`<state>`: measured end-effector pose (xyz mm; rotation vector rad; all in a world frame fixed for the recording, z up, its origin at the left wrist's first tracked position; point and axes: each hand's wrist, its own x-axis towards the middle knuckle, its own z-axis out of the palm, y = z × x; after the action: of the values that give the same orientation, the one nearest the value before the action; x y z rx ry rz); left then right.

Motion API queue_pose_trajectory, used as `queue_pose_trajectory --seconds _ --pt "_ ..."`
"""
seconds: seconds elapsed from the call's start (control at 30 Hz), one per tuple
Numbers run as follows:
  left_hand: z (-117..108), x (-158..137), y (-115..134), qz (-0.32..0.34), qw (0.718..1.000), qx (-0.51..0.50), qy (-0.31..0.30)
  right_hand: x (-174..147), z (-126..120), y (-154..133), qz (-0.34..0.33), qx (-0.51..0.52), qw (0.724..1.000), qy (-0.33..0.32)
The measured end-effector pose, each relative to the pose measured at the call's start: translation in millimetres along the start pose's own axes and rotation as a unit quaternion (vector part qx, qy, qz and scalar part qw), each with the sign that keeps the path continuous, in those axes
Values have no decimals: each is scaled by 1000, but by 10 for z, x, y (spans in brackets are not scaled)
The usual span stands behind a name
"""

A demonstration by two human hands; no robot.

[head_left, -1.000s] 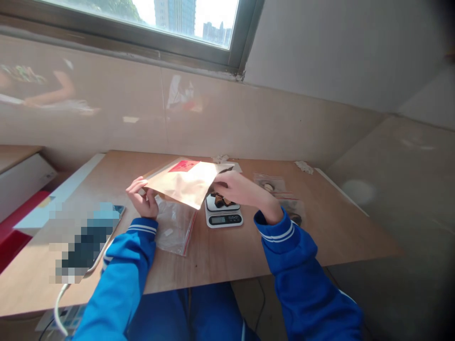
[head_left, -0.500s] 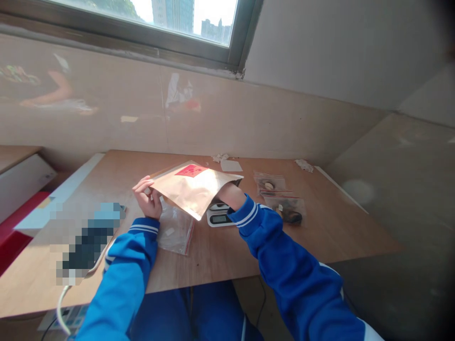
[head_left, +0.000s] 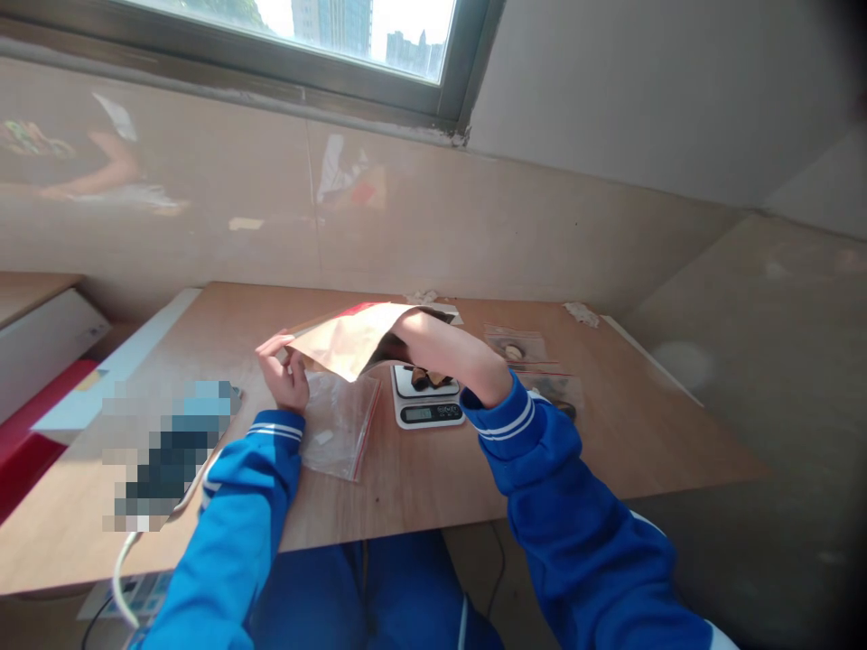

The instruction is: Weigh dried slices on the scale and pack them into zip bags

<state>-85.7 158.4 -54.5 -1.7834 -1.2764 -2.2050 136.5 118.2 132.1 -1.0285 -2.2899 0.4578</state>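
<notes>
At the frame's centre, a brown pouch point(head_left: 349, 341) is held tilted above the bench point(head_left: 413, 478). Dark pieces point(head_left: 428, 378) are already laid on the scale point(head_left: 432, 415) beneath. The pouch's left end is pinched by the left hand point(head_left: 284, 372); the right hand is sunk inside, forearm point(head_left: 451, 348) slanted from lower right, its grip and any remaining contents hidden.

1 head-worn camera looks forward and down past 2 blue sleeves point(head_left: 230, 515) onto the tabletop point(head_left: 420, 478). It sits close above the near edge, framing the wearer's lap point(head_left: 406, 587) below and a window point(head_left: 379, 45) above.
</notes>
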Motion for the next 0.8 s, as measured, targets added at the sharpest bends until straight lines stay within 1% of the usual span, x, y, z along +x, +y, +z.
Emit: queue_pose_trajectory --seconds 0.1,0.2,0.27,0.3,0.37,0.43,0.5,0.57,0.63,0.67,0.7,0.73,0.8 --pt "-2 7 -25 -13 1000 2 12 -14 -107 -137 -67 -79 994 -40" --pt "12 9 -69 -58 998 15 28 -40 -168 -211 -110 -139 984 -23" --pt "31 3 -107 -117 992 28 22 -56 -179 -206 -124 -152 980 36" --pt "41 -2 -131 -148 988 34 11 -62 -179 -183 -124 -140 979 83" --pt "55 -17 -194 -194 980 44 -16 -72 -169 -97 -111 -77 973 188" --pt "53 -35 -284 -227 972 59 -21 -96 -144 35 -75 17 959 271" --pt "36 -50 -396 -255 963 86 -9 -155 -92 202 -22 103 942 320" --pt "16 -62 -509 -272 956 112 -7 -268 3 385 41 174 926 332" --pt "7 -75 -599 -277 953 124 -23 -428 135 557 118 250 909 313" --pt "9 -82 -631 -277 952 126 -33 -516 205 631 164 298 892 299" --pt "14 -91 -654 -277 951 128 -43 -603 271 693 210 350 866 288" --pt "23 -100 -669 -276 950 132 -54 -682 327 743 248 405 834 280" --pt "42 -117 -681 -271 949 140 -76 -802 397 809 300 511 758 274"
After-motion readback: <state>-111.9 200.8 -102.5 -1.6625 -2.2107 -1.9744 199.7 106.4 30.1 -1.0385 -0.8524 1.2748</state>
